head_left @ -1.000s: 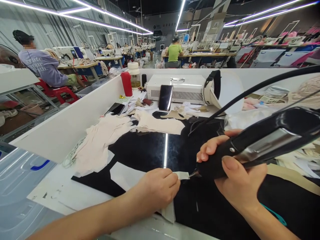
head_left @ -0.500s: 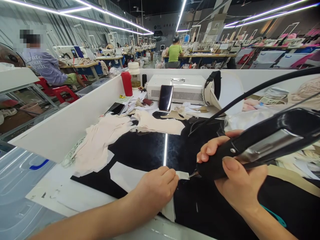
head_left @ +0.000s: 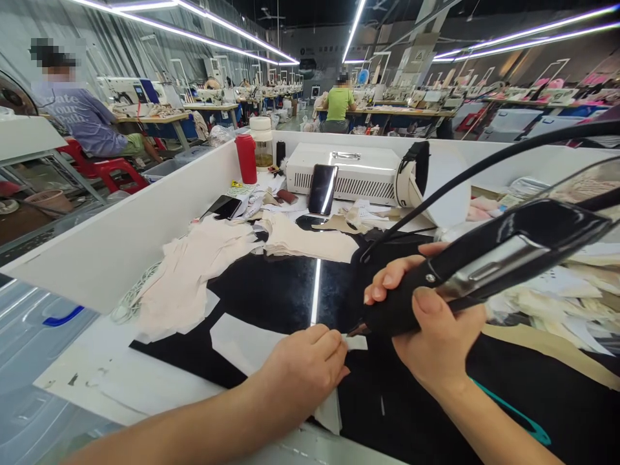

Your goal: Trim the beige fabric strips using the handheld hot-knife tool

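My left hand (head_left: 307,365) presses curled fingers down on a white fabric piece (head_left: 247,342), whose narrow end (head_left: 357,341) sticks out past the fingertips. In my right hand (head_left: 436,329) is a black corded handheld tool (head_left: 489,258) with a silver lever and a pointed metal tip. That tip meets the narrow end of the fabric, close beside my left fingers. Below my left hand another pale strip (head_left: 330,410) lies partly hidden. Both fabrics rest on a glossy black work surface (head_left: 271,287).
Cream fabric pieces (head_left: 194,271) lie at the left, with a cream stack (head_left: 310,242) behind. A phone (head_left: 323,189) leans on a white vented box (head_left: 363,171). A black cable (head_left: 465,190) arches across the right, above fabric scraps (head_left: 557,303). A teal-handled item (head_left: 526,416) lies near my right forearm.
My right hand and the black tool have moved left, bringing the tip along the strip toward my left fingers. My left hand stays nearly in place. More of the teal item shows.
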{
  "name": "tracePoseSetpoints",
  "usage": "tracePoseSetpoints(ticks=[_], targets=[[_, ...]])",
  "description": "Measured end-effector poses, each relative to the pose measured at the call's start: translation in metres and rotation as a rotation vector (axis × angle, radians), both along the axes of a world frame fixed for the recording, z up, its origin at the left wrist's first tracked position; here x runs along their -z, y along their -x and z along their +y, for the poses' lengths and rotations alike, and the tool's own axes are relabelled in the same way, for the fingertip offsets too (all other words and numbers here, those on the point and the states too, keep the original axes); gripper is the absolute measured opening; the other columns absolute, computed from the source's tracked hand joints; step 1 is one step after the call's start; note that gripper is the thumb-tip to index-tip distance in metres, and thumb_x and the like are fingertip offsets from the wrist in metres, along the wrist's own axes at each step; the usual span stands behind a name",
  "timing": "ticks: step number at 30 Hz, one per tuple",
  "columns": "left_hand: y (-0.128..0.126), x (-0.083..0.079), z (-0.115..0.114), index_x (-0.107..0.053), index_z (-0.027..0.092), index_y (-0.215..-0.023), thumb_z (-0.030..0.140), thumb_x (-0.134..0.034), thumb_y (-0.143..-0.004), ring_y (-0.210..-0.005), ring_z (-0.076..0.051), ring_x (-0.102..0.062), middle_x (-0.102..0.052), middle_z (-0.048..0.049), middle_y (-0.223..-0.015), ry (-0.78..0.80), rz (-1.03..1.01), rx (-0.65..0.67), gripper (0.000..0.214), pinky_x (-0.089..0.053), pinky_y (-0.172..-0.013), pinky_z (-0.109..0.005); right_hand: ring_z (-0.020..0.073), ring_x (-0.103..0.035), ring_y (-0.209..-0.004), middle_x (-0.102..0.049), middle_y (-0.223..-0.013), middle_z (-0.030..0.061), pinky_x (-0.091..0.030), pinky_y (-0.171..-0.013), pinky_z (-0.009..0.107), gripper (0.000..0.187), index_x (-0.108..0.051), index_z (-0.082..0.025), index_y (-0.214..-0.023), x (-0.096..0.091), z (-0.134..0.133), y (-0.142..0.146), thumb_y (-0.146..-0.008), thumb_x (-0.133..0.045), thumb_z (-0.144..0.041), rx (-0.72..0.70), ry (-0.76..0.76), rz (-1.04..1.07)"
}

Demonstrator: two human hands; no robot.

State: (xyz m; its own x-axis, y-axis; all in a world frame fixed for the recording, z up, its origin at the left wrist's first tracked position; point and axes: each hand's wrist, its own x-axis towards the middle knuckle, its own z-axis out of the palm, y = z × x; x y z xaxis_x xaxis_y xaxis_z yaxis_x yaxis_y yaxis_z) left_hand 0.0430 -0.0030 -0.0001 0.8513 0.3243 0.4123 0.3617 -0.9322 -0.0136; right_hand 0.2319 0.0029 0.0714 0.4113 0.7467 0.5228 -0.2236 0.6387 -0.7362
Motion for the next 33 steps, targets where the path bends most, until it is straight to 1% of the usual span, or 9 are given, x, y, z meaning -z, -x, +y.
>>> tracePoseSetpoints(ticks=[5, 9, 13, 15, 19, 23, 27, 33], targets=[[-0.001, 0.005, -0.001, -0.075, 0.009, -0.117, 0.024, -0.069, -0.120, -0.091, -0.021, -0.072, -0.074, -0.0062, -0.105, -0.015, -0.014, -0.008, 0.016, -0.067, -0.082, -0.034, 0.0172, -0.072, -0.061, -0.076, -0.082, -0.0055, -0.065, -0.055, 0.030, 0.047, -0.074, -0.031, -0.120, 0.006, 0.000, 0.003, -0.089, -0.106, -0.048, 0.002, -0.009, -0.038], [-0.002, 0.004, -0.001, -0.075, 0.008, -0.117, 0.023, -0.070, -0.120, -0.089, -0.021, -0.071, -0.073, -0.0053, -0.104, -0.024, -0.014, -0.018, 0.016, -0.067, -0.081, -0.034, 0.0171, -0.072, -0.063, -0.075, -0.084, -0.0051, -0.066, -0.057, 0.030, 0.041, -0.072, -0.031, -0.121, 0.007, 0.000, 0.002, -0.095, -0.101, -0.045, 0.003, 0.005, -0.071], [-0.002, 0.001, -0.002, -0.074, 0.009, -0.112, 0.019, -0.069, -0.119, -0.088, -0.021, -0.070, -0.071, -0.0038, -0.101, -0.026, -0.021, -0.014, 0.013, -0.065, -0.079, -0.034, 0.0164, -0.073, -0.064, -0.076, -0.083, -0.0050, -0.067, -0.058, 0.029, 0.044, -0.075, -0.030, -0.119, 0.003, -0.002, -0.006, -0.091, -0.105, -0.044, 0.010, 0.001, -0.042], [-0.003, 0.000, -0.001, -0.074, 0.011, -0.106, 0.017, -0.067, -0.119, -0.087, -0.020, -0.069, -0.069, -0.0031, -0.098, -0.047, -0.011, -0.002, 0.016, -0.064, -0.077, -0.034, 0.0163, -0.073, -0.063, -0.077, -0.082, -0.0050, -0.067, -0.057, 0.028, 0.045, -0.076, -0.029, -0.118, 0.001, -0.002, -0.010, -0.088, -0.107, -0.043, 0.027, -0.004, -0.023], [-0.002, -0.001, 0.000, -0.072, 0.014, -0.100, 0.014, -0.063, -0.120, -0.084, -0.019, -0.067, -0.067, -0.0024, -0.095, -0.078, -0.007, -0.004, 0.022, -0.061, -0.075, -0.033, 0.0161, -0.073, -0.061, -0.077, -0.081, -0.0055, -0.067, -0.057, 0.028, 0.046, -0.076, -0.030, -0.118, 0.002, -0.003, -0.014, -0.087, -0.107, -0.042, 0.030, -0.012, -0.012], [-0.002, 0.001, 0.000, -0.073, 0.013, -0.103, 0.015, -0.064, -0.120, -0.086, -0.020, -0.070, -0.069, -0.0039, -0.098, -0.078, -0.016, -0.001, 0.019, -0.063, -0.078, -0.033, 0.0160, -0.073, -0.062, -0.078, -0.083, -0.0056, -0.068, -0.058, 0.028, 0.048, -0.076, -0.030, -0.120, 0.006, -0.002, -0.013, -0.087, -0.107, -0.044, 0.040, -0.012, -0.016], [-0.001, 0.002, 0.000, -0.072, 0.011, -0.112, 0.014, -0.064, -0.119, -0.091, -0.021, -0.074, -0.073, -0.0051, -0.103, -0.035, -0.038, -0.004, 0.011, -0.066, -0.084, -0.034, 0.0159, -0.073, -0.063, -0.077, -0.082, -0.0055, -0.068, -0.059, 0.028, 0.042, -0.076, -0.030, -0.119, 0.006, -0.002, -0.012, -0.090, -0.105, -0.042, 0.053, 0.013, -0.030], [0.001, 0.004, -0.001, -0.069, 0.014, -0.106, 0.014, -0.057, -0.122, -0.092, -0.021, -0.075, -0.072, -0.0061, -0.101, -0.015, -0.053, 0.007, 0.020, -0.066, -0.088, -0.035, 0.0170, -0.070, -0.060, -0.075, -0.080, -0.0050, -0.066, -0.054, 0.029, 0.044, -0.077, -0.030, -0.118, -0.002, -0.010, -0.008, -0.087, -0.106, -0.043, 0.019, 0.004, 0.010]])
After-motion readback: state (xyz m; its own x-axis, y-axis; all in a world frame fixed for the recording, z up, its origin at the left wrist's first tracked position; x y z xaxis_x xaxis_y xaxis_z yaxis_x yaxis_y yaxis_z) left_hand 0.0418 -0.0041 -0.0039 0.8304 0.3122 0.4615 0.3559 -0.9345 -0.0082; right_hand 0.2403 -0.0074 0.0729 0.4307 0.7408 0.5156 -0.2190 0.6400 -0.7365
